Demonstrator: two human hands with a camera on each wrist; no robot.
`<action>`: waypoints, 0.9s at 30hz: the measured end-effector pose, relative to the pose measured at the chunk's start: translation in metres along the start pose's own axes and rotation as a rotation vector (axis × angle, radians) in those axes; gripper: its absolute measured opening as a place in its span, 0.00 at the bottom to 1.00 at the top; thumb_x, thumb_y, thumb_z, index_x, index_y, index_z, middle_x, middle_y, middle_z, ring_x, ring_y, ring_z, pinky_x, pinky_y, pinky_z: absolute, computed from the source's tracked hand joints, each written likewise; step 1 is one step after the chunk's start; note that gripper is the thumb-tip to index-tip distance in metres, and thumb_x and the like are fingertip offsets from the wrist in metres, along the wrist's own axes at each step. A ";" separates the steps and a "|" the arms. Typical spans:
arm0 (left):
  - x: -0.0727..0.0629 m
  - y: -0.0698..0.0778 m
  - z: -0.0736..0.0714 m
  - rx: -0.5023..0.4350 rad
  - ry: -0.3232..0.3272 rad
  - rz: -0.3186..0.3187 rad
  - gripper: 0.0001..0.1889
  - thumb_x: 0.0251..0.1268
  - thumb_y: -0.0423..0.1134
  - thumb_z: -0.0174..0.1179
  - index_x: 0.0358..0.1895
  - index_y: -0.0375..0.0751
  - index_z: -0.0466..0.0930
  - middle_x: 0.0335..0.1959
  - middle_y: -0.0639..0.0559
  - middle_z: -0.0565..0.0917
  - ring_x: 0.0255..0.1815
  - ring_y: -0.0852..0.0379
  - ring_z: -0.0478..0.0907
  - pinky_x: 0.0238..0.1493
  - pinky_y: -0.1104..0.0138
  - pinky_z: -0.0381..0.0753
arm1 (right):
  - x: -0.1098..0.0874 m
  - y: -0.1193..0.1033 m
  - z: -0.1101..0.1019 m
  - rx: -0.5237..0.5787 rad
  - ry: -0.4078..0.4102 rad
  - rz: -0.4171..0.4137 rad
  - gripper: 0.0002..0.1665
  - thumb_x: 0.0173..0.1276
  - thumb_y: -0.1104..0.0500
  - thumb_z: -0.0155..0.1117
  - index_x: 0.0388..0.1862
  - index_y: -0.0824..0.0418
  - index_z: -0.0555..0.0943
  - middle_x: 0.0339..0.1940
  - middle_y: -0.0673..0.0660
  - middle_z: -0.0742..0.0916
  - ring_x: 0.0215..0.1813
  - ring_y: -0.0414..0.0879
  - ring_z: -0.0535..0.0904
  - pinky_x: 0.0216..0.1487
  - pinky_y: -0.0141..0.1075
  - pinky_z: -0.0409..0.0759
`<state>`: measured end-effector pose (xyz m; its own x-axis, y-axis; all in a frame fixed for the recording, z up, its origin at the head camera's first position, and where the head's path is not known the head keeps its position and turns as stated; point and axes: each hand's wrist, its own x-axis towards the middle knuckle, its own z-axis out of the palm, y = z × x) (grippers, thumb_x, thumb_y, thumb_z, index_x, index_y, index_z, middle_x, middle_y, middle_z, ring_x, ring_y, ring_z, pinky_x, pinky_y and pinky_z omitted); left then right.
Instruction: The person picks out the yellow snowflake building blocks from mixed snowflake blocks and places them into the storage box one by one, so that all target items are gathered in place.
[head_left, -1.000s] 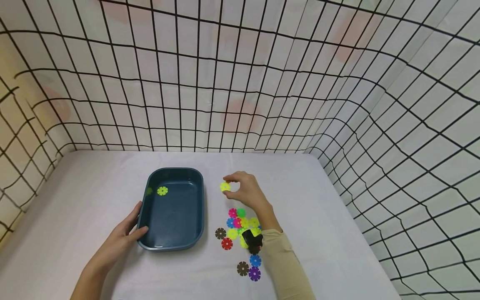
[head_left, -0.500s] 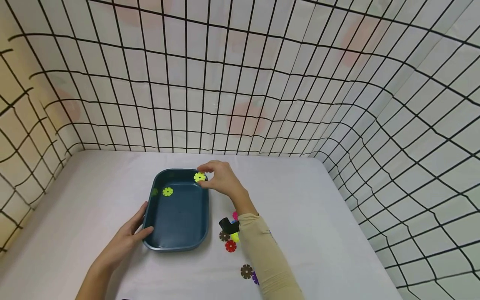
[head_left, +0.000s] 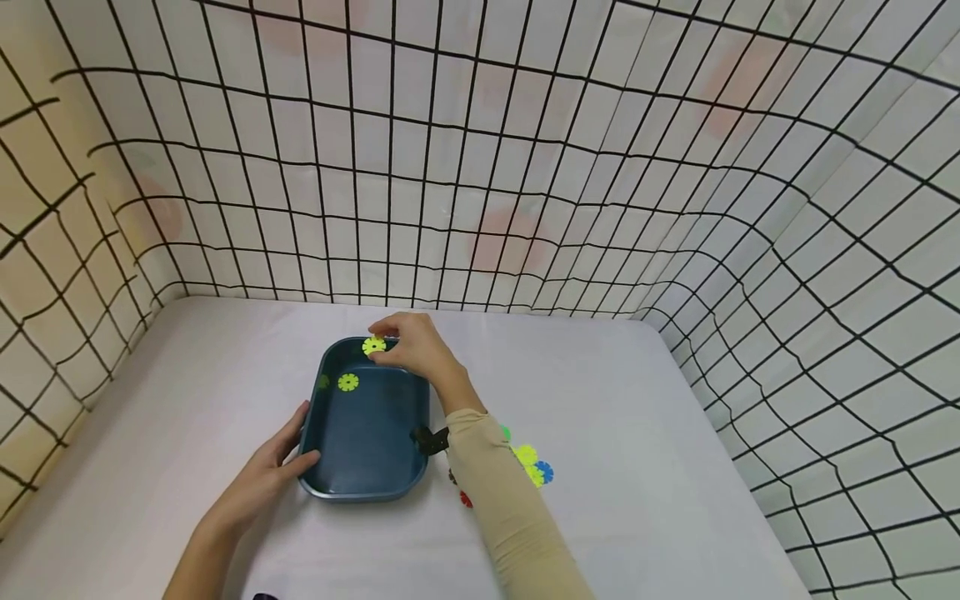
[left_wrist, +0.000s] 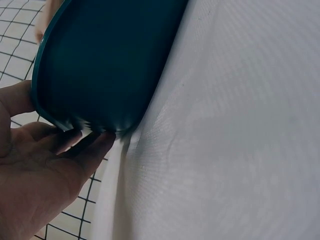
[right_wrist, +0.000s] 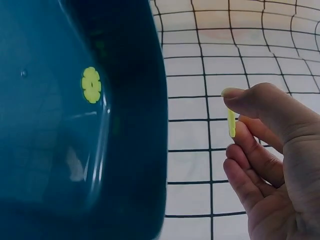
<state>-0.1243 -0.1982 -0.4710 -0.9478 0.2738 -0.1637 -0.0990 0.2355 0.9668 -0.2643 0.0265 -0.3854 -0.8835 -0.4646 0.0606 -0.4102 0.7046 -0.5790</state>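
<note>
A dark blue rectangular tray (head_left: 367, 487) stands on the white cloth, left of the middle in the head view. My left hand (head_left: 266, 475) grips its left side, thumb over the rim and fingers against the outer wall (left_wrist: 100, 70). Above the tray's far edge, my right hand (head_left: 412, 343) pinches a yellow snowflake disc (head_left: 374, 346) between thumb and fingertips; the right wrist view shows this disc (right_wrist: 231, 123) edge-on. Another yellow disc (head_left: 348, 382) lies flat on the tray floor towards its far left corner.
Right of the tray, a loose group of coloured discs (head_left: 527, 456) lies on the cloth, partly hidden by the right sleeve (head_left: 510, 508). A black wire grid (head_left: 465, 175) encloses the table's back and sides. A small dark object (head_left: 265, 597) shows at the bottom edge.
My right hand has carried the yellow disc leftward from beside the tray to above its far edge. The left hand keeps its hold on the tray, and the head view has shifted slightly.
</note>
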 end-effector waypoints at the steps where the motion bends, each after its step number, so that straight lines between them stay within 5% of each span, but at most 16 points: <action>1: 0.000 0.000 0.000 0.001 -0.001 0.000 0.44 0.70 0.39 0.56 0.79 0.41 0.36 0.81 0.41 0.37 0.80 0.33 0.33 0.73 0.34 0.39 | 0.001 0.000 0.001 -0.005 -0.004 0.006 0.26 0.60 0.54 0.73 0.58 0.57 0.82 0.56 0.52 0.86 0.59 0.45 0.82 0.59 0.33 0.80; 13: 0.000 0.001 0.000 0.006 0.001 -0.015 0.43 0.71 0.40 0.56 0.79 0.43 0.36 0.81 0.41 0.37 0.80 0.32 0.32 0.73 0.33 0.39 | 0.013 0.000 0.026 -0.110 -0.051 0.010 0.23 0.60 0.54 0.73 0.55 0.56 0.84 0.50 0.52 0.88 0.53 0.43 0.82 0.52 0.29 0.80; 27: 0.000 0.001 -0.002 0.007 -0.005 -0.007 0.43 0.71 0.39 0.55 0.79 0.43 0.36 0.81 0.40 0.37 0.80 0.32 0.33 0.73 0.34 0.40 | 0.019 0.005 0.059 -0.244 -0.155 0.145 0.23 0.60 0.54 0.73 0.56 0.53 0.83 0.53 0.48 0.87 0.54 0.41 0.82 0.50 0.30 0.81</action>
<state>-0.1251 -0.1997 -0.4698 -0.9455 0.2770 -0.1713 -0.1033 0.2439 0.9643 -0.2703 -0.0103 -0.4350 -0.8994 -0.4127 -0.1442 -0.3410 0.8687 -0.3593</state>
